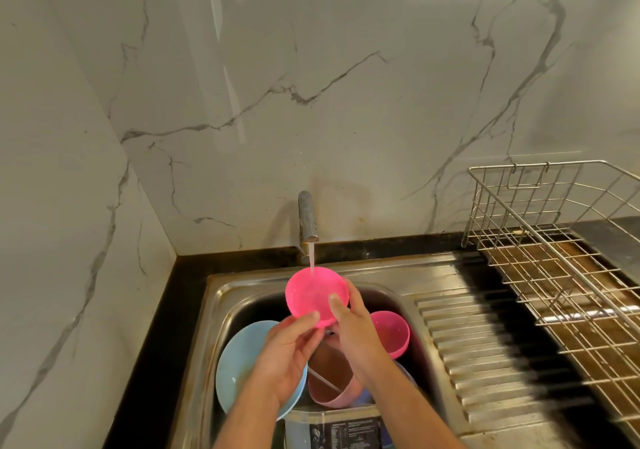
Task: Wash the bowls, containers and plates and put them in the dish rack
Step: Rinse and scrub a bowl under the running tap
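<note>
A bright pink bowl (pixel 313 292) is held tilted under the running tap (pixel 308 218), water falling onto its inner side. My left hand (pixel 287 348) grips its lower rim and my right hand (pixel 353 327) holds its right edge with the thumb inside. Below them in the steel sink (pixel 221 296) lie a light blue plate (pixel 235 362), a second pink bowl (pixel 393 332), a pale pink divided container (pixel 329 386) and a clear container with a dark label (pixel 339 428). The wire dish rack (pixel 554 258) stands at the right with nothing in it.
A ribbed steel draining board (pixel 485 344) lies between the sink and the rack. A black counter edge (pixel 156 327) borders the sink on the left and at the back. Marble-patterned walls meet in the corner at left.
</note>
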